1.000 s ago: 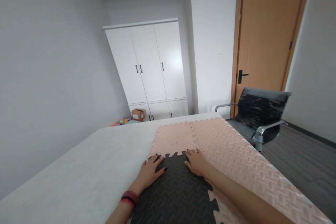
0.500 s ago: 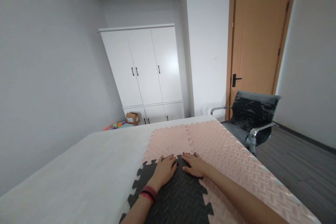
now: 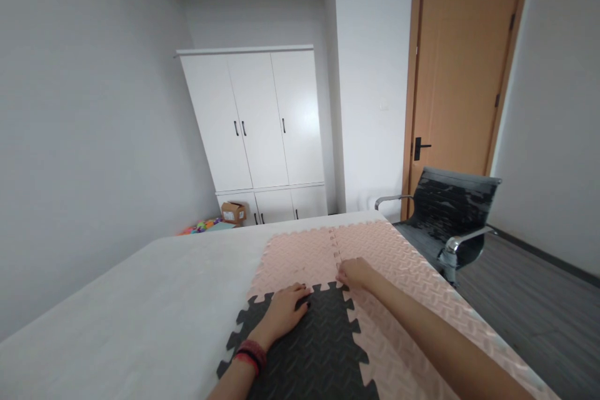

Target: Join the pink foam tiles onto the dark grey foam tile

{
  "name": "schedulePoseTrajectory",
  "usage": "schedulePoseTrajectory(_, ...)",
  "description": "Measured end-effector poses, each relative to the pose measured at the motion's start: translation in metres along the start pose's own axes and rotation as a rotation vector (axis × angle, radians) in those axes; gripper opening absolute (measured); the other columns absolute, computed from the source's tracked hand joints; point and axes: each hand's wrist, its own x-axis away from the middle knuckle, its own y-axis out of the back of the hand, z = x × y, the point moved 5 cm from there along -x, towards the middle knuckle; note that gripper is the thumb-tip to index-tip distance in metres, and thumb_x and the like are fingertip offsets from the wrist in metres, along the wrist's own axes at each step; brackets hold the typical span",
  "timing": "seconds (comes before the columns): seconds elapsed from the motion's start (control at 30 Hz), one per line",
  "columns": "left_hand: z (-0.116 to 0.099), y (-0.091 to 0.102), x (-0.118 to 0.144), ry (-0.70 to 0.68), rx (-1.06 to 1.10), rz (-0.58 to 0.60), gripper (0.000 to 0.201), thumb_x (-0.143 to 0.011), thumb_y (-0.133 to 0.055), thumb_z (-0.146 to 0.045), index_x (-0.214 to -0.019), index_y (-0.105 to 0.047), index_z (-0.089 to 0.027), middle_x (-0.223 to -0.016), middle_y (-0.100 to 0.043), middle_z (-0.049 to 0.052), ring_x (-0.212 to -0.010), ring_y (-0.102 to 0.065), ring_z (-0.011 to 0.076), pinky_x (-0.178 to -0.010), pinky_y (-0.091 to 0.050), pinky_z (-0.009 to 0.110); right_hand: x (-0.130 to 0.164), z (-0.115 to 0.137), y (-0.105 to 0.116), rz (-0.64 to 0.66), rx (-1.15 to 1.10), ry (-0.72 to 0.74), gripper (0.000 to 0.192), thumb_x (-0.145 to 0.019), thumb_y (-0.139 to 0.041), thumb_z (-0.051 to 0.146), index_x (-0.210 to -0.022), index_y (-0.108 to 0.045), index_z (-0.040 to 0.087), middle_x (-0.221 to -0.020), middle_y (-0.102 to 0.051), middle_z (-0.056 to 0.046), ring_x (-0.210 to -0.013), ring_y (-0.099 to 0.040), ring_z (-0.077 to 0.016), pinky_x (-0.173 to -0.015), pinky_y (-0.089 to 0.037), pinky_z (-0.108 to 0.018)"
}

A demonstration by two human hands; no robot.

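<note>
A black foam mat tile (image 3: 319, 350) with jigsaw edges lies in front of me. Its far edge meets a pink foam mat tile (image 3: 295, 256). Flat on the black tile's far left part rests my left hand (image 3: 285, 311), open, fingers toward the seam, with red and black bands at the wrist. My right hand (image 3: 357, 273) is closed into a fist over the tiles' meeting corner, its knuckles on the mat. Folded fingers hide the spot beneath it, and I see nothing in them. Another pink tile (image 3: 398, 319) runs along the right side.
The tiles lie on a white-covered surface (image 3: 178, 306) that stretches left. A worn black chair (image 3: 454, 212) stands beyond its right edge. Further back are a white wardrobe (image 3: 267, 119), a cardboard box (image 3: 233, 212), colourful items (image 3: 201, 225) and a wooden door (image 3: 462, 75).
My right hand has gone from lying flat on the black tile's far edge to a fist at its far right corner. My left hand stays flat on the tile.
</note>
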Motion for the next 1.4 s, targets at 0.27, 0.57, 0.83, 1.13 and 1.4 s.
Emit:
schedulePoseTrajectory(0.27,0.004,0.001,0.005,0.077,0.062,0.047,0.04,-0.082,-0.044,-0.041,-0.12,-0.057,-0.032,-0.133,-0.054,0.004,-0.124,-0.046,0.0246,-0.109,-0.028,0.05,-0.018,-0.001,-0.027,0.019,-0.015,-0.011,0.052,-0.089,-0.038,0.047,-0.127,-0.049,0.013,-0.138,-0.047,-0.018,-0.125,-0.046,-0.0277,-0.1,-0.036,-0.045)
schedulePoseTrajectory(0.57,0.001,0.007,0.007,0.07,0.106,0.064,0.045,-0.079,-0.049,-0.042,-0.121,-0.058,-0.028,-0.133,-0.053,0.007,-0.125,-0.046,0.026,-0.11,-0.027,0.047,-0.063,-0.012,-0.017,-0.013,0.006,-0.096,0.038,-0.089,-0.049,0.044,-0.115,-0.056,0.017,-0.125,-0.055,-0.01,-0.114,-0.052,-0.0233,-0.097,-0.041,-0.05)
schedulePoseTrajectory(0.83,0.008,0.005,0.001,0.087,0.154,0.094,0.048,-0.077,-0.052,-0.043,-0.122,-0.057,-0.028,-0.136,-0.05,0.009,-0.128,-0.042,0.0268,-0.112,-0.024,0.049,-0.093,-0.034,-0.028,0.05,-0.001,-0.108,0.033,-0.088,-0.051,0.042,-0.108,-0.059,0.017,-0.112,-0.062,-0.007,-0.1,-0.059,-0.0195,-0.088,-0.049,-0.044)
schedulePoseTrajectory(1.13,0.015,0.0,-0.002,0.146,0.15,0.136,0.051,-0.075,-0.054,-0.043,-0.125,-0.052,-0.033,-0.14,-0.045,0.008,-0.132,-0.038,0.0287,-0.111,-0.01,0.064,-0.116,-0.042,-0.027,-0.033,0.023,-0.168,0.037,-0.088,-0.051,0.042,-0.116,-0.056,0.017,-0.122,-0.057,-0.009,-0.11,-0.055,-0.0227,-0.096,-0.043,-0.05)
schedulePoseTrajectory(1.4,0.019,0.0,-0.004,0.166,0.169,0.17,0.053,-0.075,-0.054,-0.042,-0.127,-0.051,-0.031,-0.141,-0.044,0.009,-0.133,-0.036,0.0282,-0.112,-0.009,0.063,-0.147,-0.053,-0.028,-0.092,-0.01,-0.171,0.045,-0.09,-0.047,0.045,-0.127,-0.048,0.019,-0.137,-0.046,-0.01,-0.123,-0.045,-0.026,-0.104,-0.032,-0.055)
